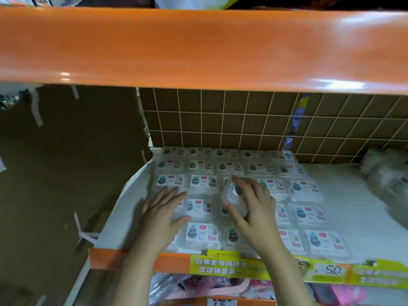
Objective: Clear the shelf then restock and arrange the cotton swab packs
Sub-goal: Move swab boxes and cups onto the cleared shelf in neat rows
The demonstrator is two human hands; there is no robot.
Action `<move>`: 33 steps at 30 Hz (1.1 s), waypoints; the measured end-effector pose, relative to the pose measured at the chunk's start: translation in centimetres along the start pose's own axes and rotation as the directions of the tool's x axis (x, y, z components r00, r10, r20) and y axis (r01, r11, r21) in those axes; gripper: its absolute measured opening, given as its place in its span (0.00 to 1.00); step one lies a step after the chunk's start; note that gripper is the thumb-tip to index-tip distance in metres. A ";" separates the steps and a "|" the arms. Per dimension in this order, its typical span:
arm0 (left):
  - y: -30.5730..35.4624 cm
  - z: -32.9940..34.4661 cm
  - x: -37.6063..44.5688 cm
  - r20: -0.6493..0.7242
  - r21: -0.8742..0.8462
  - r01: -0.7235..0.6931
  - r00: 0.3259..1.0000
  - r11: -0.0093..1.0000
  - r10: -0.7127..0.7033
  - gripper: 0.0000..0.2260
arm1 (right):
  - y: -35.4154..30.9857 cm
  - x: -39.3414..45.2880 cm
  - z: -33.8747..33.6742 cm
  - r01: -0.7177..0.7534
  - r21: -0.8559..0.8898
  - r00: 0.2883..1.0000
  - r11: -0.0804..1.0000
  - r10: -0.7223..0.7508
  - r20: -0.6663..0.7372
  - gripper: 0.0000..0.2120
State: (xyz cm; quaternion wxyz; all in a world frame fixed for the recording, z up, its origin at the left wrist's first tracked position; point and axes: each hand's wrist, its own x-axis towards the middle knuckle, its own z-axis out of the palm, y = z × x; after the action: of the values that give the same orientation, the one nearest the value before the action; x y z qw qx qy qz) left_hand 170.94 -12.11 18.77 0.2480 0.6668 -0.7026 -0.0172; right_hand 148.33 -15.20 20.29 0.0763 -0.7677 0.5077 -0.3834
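Several clear cotton swab packs [309,214] with white labels lie flat in neat rows on the white shelf [357,208]. My right hand [254,213] is over the middle of the rows, closed around one clear pack [234,200] held on edge and tilted. To its left, my left hand [161,215] rests flat with fingers spread on the packs at the left end of the rows.
An orange shelf beam [198,47] hangs low overhead. Brown cardboard [66,155] stands to the left, a wire grid over cardboard [242,120] at the back. A white fluffy bundle [386,171] sits at the far right. A yellow price strip [265,268] lines the front edge.
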 end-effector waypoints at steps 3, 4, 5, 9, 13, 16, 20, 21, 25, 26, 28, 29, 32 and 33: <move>-0.1 0.0 0.2 0.069 -0.010 -0.008 0.998 1.000 0.008 0.40 | -0.1 -0.3 0.2 0.005 -0.024 1.000 1.000 -0.005 0.012 0.22; -0.1 -0.1 0.2 0.085 -0.014 -0.004 0.996 1.000 0.005 0.44 | -0.1 -0.3 0.2 0.011 -0.030 1.000 0.999 -0.010 0.017 0.22; 0.1 -0.1 0.2 0.089 -0.020 0.000 0.996 1.000 0.002 0.46 | -0.1 -0.4 0.2 0.015 -0.037 1.000 0.999 -0.015 0.022 0.22; 0.8 -0.5 0.2 -0.032 -0.147 -0.009 0.999 0.989 0.005 0.34 | 0.2 -0.7 0.2 0.039 -0.068 0.998 0.997 -0.035 0.056 0.23; -0.6 -1.6 0.8 -0.243 -0.247 0.052 0.963 0.968 -0.114 0.24 | 0.3 -0.8 0.4 0.052 -0.084 0.996 0.995 -0.046 0.078 0.23; -2.3 -2.6 1.5 -0.258 -0.268 0.190 0.930 0.944 -0.261 0.15 | -0.2 -0.9 0.9 0.080 -0.086 0.991 0.993 -0.070 0.113 0.23; -5.5 -1.2 2.2 -0.258 -0.202 0.299 0.903 0.933 -0.345 0.10 | -0.9 -1.0 1.5 0.115 -0.068 0.983 0.991 -0.103 0.153 0.24; -6.2 -0.4 2.1 -0.218 -0.175 0.322 0.909 0.931 -0.355 0.11 | -1.1 -1.1 1.7 0.118 -0.067 0.981 0.991 -0.106 0.163 0.24; -7.1 1.2 1.5 -0.159 -0.214 0.365 0.902 0.906 -0.401 0.10 | -1.4 -0.9 2.2 0.144 -0.081 0.974 0.986 -0.127 0.186 0.24; -7.0 1.1 1.5 -0.160 -0.228 0.369 0.899 0.901 -0.408 0.10 | -1.5 -0.7 2.4 0.157 -0.090 0.973 0.984 -0.138 0.185 0.24; -6.8 0.9 1.3 -0.158 -0.253 0.365 0.898 0.896 -0.410 0.10 | -1.8 -0.2 2.7 0.177 -0.106 0.971 0.979 -0.156 0.184 0.24; -6.7 0.9 1.3 -0.165 -0.262 0.355 0.900 0.898 -0.404 0.10 | -2.0 0.1 3.0 0.185 -0.112 0.969 0.976 -0.162 0.188 0.24; -6.6 0.8 1.2 -0.179 -0.261 0.337 0.904 0.904 -0.389 0.12 | -2.4 1.0 4.1 0.211 -0.141 0.960 0.967 -0.177 0.218 0.24; -6.5 0.7 1.2 -0.179 -0.265 0.336 0.904 0.904 -0.389 0.12 | -2.4 1.2 4.5 0.228 -0.161 0.956 0.960 -0.189 0.224 0.24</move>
State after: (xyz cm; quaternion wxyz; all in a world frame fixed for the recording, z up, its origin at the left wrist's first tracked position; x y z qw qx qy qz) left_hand 176.74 -14.18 16.22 0.3940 0.7510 -0.5256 -0.0671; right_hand 153.32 -16.24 18.99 0.0158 -0.8565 0.4464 -0.2585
